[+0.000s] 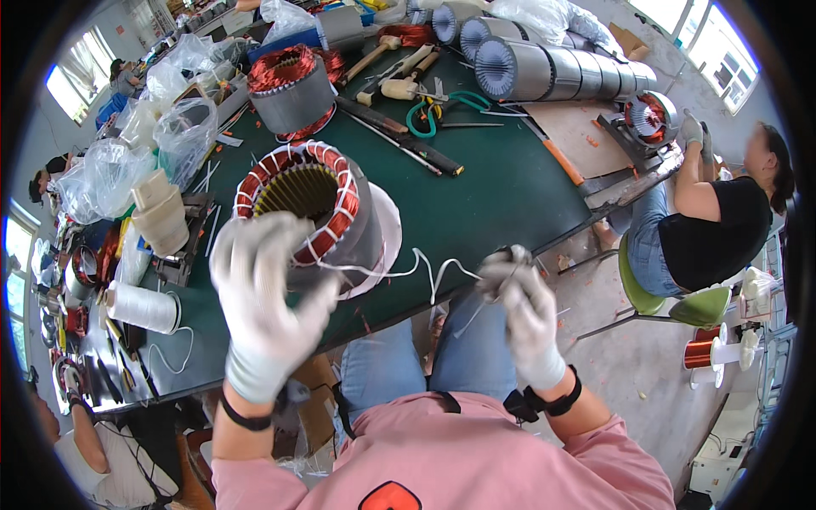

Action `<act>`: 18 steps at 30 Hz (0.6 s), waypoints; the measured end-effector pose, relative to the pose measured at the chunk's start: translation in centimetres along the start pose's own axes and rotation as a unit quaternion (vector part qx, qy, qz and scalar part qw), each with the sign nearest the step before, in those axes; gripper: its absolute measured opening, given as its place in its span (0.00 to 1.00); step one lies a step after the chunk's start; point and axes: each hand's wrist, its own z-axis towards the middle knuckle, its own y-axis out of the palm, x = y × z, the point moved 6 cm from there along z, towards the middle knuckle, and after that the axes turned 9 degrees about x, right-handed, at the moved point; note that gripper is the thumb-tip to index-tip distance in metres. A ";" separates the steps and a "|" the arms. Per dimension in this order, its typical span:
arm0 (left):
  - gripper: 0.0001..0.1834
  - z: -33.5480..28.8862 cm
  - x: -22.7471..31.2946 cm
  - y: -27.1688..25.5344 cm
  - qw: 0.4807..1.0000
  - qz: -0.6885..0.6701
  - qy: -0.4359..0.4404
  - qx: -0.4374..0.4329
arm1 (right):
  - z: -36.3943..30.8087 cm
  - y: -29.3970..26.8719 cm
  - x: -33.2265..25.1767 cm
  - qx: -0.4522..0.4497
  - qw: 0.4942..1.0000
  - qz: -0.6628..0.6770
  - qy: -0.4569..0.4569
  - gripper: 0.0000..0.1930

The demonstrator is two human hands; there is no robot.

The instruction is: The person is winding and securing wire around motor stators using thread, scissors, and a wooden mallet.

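Note:
A motor stator (361,225) stands upright in front of me on the green table, its red copper winding laced all round with white cord. Beneath it shows the edge of a round white base (392,225). My left hand (268,293), in a white glove, is at the stator's near left side with fingers spread; it hides part of the winding. A white lacing cord (399,274) runs slack from the winding to my right hand (520,302). That hand, also gloved and with darkened fingertips, is closed on the cord over the table's front edge.
A second wound stator (293,98) stands farther back. Scissors (435,106), mallets and rods lie behind. At left are a white cord spool (143,306) and plastic bags (106,178). Grey stator cores (552,72) line the back right. A co-worker (714,212) sits at right.

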 end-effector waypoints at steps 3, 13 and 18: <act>0.30 -4.6 3.9 0.5 0.980 -0.187 -0.022 -0.059 | -0.2 4.3 -3.6 -0.145 0.970 -0.031 -0.194 0.18; 0.18 -10.5 -1.6 0.7 0.870 -0.307 -0.382 -0.043 | 9.8 6.1 -5.0 -0.144 0.972 -0.131 -0.133 0.22; 0.23 -11.2 -5.3 -0.3 0.854 -0.314 -0.397 0.119 | 25.6 3.2 3.4 -0.122 0.806 -0.567 -0.117 0.29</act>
